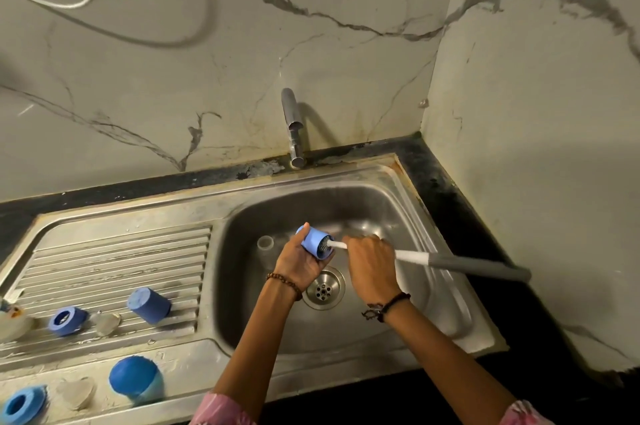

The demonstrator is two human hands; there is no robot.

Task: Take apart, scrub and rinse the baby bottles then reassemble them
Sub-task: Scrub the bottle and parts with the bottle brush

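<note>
Nearest you, blue caps (136, 379) and rings (23, 404) lie apart on the desk, unassembled, while over the sink (398, 182) your left hand (300, 263) grips a blue cap (317, 243) and your right hand (371, 263) grips the brush (450, 260) scrubbing inside it, the tap (292, 127) dry.

Steel sink (408, 182) with ribbed drainboard (114, 262), chrome tap (292, 127), veined marble wall (173, 61), dark counter (446, 196)
</note>
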